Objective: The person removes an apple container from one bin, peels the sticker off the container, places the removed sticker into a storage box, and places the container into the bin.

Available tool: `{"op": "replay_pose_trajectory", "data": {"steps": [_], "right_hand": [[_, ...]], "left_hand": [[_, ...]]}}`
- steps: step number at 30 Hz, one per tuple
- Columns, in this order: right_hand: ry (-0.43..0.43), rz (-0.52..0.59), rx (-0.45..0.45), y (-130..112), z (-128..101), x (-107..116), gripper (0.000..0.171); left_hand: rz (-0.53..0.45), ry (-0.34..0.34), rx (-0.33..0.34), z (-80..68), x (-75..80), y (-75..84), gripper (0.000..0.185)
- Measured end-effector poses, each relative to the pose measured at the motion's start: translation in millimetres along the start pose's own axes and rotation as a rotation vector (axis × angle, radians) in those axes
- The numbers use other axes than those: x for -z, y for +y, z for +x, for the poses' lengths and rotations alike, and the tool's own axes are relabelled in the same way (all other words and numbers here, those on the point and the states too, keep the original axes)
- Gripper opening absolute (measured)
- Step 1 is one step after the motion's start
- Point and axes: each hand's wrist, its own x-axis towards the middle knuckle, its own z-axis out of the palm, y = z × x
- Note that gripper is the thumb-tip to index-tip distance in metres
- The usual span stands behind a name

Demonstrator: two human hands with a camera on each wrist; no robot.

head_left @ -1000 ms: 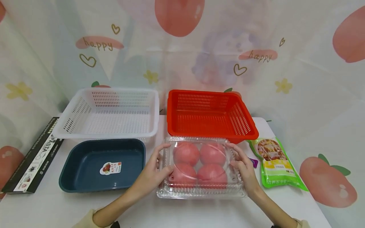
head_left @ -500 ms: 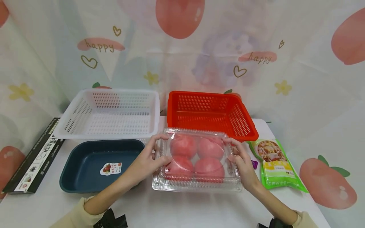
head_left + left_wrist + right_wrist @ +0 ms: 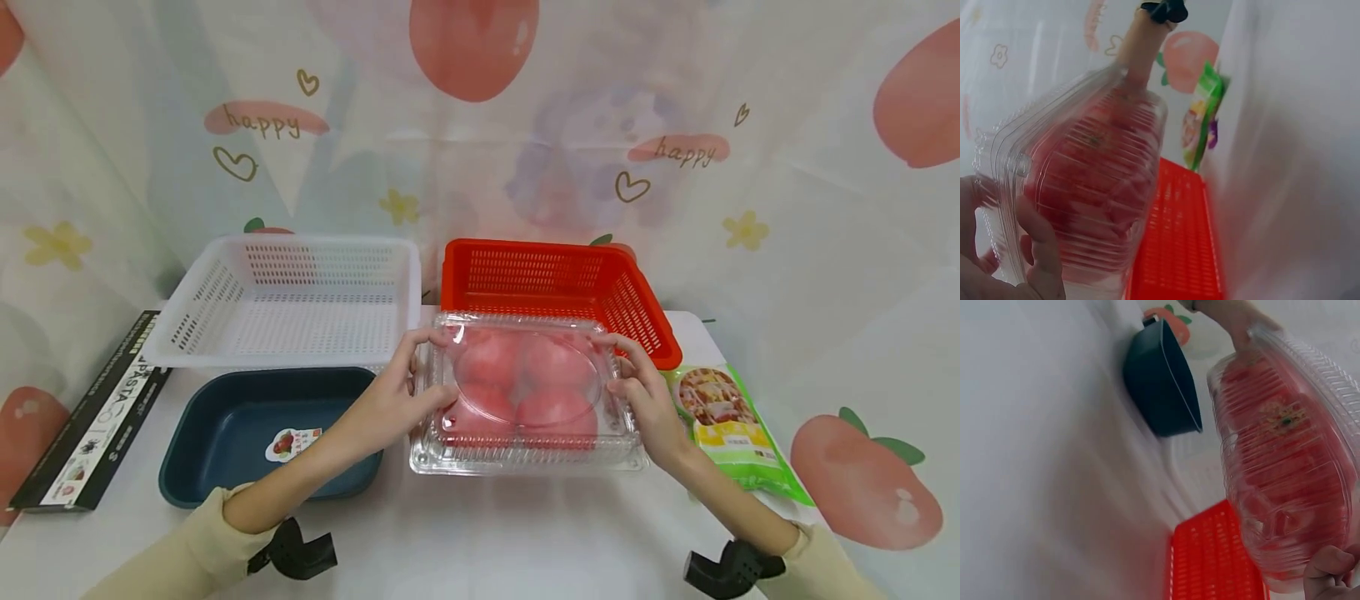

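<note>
Tomatoes (image 3: 525,387), four of them, sit inside a clear plastic clamshell box (image 3: 525,454) that both hands hold above the white bench (image 3: 465,542), in front of the red perforated basket (image 3: 555,283). Left hand (image 3: 393,400) grips the box's left side, thumb curled over the lid and fingers (image 3: 427,337) wrapped at the far left corner; the left wrist view shows fingers (image 3: 1041,250) curled under the ribbed base. Right hand (image 3: 645,400) clasps the right side in the same way, fingers (image 3: 618,346) bent over the lid's edge, and in the right wrist view fingertips (image 3: 1329,565) press the box's rim. From below, both wrist views show the clamshell clear of the bench, with the tomatoes' red showing through its ribbed bottom.

Just left of the box lies a dark blue tray (image 3: 225,433) with a small sticker inside, partly covered by the left forearm. Behind it stands a white perforated basket (image 3: 292,300), side by side with the red one. A green snack pouch (image 3: 727,425) lies flat on the bench beside the right hand, with a small purple item near its upper left corner in the left wrist view. A long black pasta box (image 3: 90,417) rests at the bench's far left edge. Both sleeves are pale yellow, with black camera mounts at the wrists. A backdrop cloth printed with peaches, hearts and "happy" hangs behind everything.
</note>
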Motion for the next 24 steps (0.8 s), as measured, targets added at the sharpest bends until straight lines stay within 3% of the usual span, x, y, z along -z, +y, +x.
{"op": "replay_pose_trajectory", "data": {"steps": [8,15,24], "right_hand": [[0.008,0.05,0.009,-1.4,27.6,13.8,0.05],[0.024,-0.035,0.035,2.8,48.9,29.0,0.048],[0.015,-0.054,-0.042,6.2,70.1,48.0,0.048]], "left_hand": [[-0.054,-0.026,-0.069,31.7,1.7,8.9,0.048],[0.032,0.032,-0.083,59.7,-0.1,16.4,0.039],[0.113,0.1,-0.132,92.5,-3.6,23.2,0.043]]}}
